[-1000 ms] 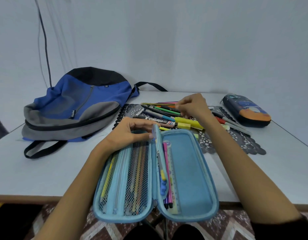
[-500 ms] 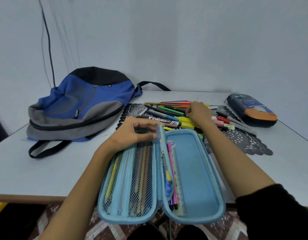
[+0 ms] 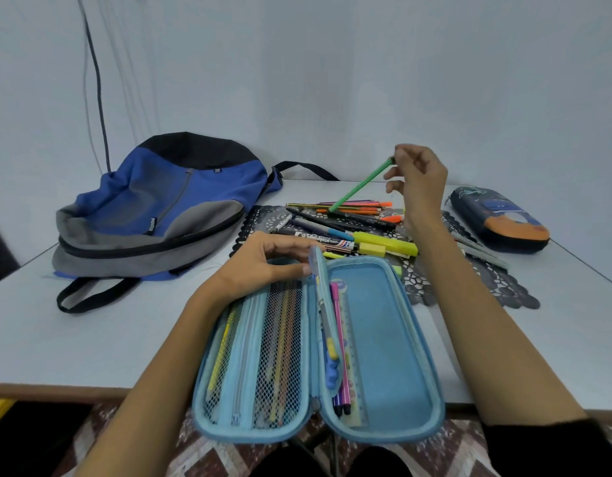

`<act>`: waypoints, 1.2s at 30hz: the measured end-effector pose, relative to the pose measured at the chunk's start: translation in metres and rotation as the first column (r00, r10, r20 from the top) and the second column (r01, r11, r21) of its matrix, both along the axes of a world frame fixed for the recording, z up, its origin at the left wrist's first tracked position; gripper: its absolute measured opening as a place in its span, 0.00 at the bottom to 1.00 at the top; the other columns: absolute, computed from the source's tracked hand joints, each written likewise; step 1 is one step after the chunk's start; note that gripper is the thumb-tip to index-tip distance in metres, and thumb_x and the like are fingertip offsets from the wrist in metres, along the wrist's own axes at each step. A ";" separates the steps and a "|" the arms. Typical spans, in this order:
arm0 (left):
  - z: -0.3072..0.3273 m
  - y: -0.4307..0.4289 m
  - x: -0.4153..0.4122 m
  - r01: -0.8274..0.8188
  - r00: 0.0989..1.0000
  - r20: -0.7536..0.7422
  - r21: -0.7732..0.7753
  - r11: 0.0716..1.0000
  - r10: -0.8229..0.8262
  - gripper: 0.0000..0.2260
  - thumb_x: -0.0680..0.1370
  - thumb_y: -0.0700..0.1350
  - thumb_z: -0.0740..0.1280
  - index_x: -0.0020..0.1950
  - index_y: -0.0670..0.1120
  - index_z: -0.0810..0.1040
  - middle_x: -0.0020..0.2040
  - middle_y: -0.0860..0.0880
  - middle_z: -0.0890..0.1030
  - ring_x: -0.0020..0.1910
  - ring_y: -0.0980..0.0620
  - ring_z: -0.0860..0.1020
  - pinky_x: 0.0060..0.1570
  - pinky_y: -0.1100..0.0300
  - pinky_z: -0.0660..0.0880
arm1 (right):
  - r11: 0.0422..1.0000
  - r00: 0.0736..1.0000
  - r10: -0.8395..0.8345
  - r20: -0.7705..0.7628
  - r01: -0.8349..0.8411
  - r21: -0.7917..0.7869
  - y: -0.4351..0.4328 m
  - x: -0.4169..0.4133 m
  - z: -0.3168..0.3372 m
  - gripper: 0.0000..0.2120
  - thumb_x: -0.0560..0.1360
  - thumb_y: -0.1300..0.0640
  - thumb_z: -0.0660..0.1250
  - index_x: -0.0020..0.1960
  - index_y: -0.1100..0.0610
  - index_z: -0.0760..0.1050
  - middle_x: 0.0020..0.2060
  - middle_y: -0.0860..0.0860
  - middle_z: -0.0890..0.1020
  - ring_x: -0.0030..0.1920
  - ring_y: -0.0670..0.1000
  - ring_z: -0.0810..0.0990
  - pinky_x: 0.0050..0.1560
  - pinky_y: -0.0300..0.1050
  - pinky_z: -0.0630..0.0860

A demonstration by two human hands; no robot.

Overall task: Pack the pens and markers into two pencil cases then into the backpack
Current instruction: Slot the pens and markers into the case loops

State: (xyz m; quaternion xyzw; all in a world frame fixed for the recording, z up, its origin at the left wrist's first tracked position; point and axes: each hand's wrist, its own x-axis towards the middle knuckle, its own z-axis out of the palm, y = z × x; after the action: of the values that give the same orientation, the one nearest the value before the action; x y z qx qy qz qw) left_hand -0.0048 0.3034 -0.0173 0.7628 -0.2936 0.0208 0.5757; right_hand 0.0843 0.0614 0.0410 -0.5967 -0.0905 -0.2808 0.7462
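Note:
A light blue pencil case (image 3: 383, 339) lies open at the table's near edge, with pens behind its mesh pocket and beside its middle flap. My left hand (image 3: 263, 263) pinches the top of that flap (image 3: 320, 270). Above the pile of pens and markers (image 3: 349, 225), my right hand (image 3: 418, 173) pinches the upper end of a green pen (image 3: 359, 185), whose lower tip still touches the pile. A second, dark blue and orange pencil case (image 3: 500, 222) lies closed at the right. The blue and grey backpack (image 3: 160, 208) lies at the left.
The pens lie on a dark lace-patterned mat (image 3: 497, 284) on the white table (image 3: 91, 332). A cable (image 3: 98, 80) hangs down the wall behind the backpack. A patterned floor shows below the table edge.
My right hand has risen from the pile with the green pen pinched at its end. My left hand has stayed on the flap.

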 end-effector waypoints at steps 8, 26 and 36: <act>0.001 0.000 -0.001 0.014 1.000 0.003 0.005 1.000 -0.014 0.16 0.71 0.37 0.73 0.58 0.47 0.82 0.51 0.47 0.86 0.52 0.52 0.84 0.56 0.61 0.77 | 0.744 0.784 0.355 -0.509 -0.566 -0.354 -0.002 -0.043 0.012 0.04 0.74 0.63 0.70 0.48 0.64 0.78 0.32 0.54 0.81 0.29 0.48 0.79 0.32 0.37 0.78; -0.001 0.000 -0.001 -0.003 1.000 0.007 -0.007 1.000 0.003 0.16 0.70 0.40 0.74 0.57 0.47 0.82 0.49 0.49 0.86 0.50 0.55 0.83 0.54 0.63 0.77 | 0.311 0.506 0.273 -0.818 -0.851 -0.423 0.023 -0.062 -0.011 0.07 0.70 0.68 0.73 0.48 0.68 0.80 0.36 0.60 0.84 0.34 0.53 0.84 0.34 0.36 0.80; -0.002 0.000 0.001 -0.023 1.000 0.021 -0.003 1.000 0.023 0.17 0.70 0.38 0.74 0.58 0.43 0.82 0.49 0.49 0.86 0.49 0.56 0.84 0.53 0.65 0.77 | 0.246 0.520 0.238 -0.821 -0.850 -0.466 0.025 -0.070 -0.009 0.12 0.72 0.64 0.73 0.51 0.69 0.77 0.35 0.60 0.84 0.31 0.52 0.83 0.32 0.37 0.79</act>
State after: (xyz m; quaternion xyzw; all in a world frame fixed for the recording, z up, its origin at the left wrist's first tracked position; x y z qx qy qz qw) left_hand -0.0042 0.3030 -0.0196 0.7650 -0.2907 0.0358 0.5735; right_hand 0.0148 0.0869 0.0316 -0.8487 -0.1911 0.3088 0.3846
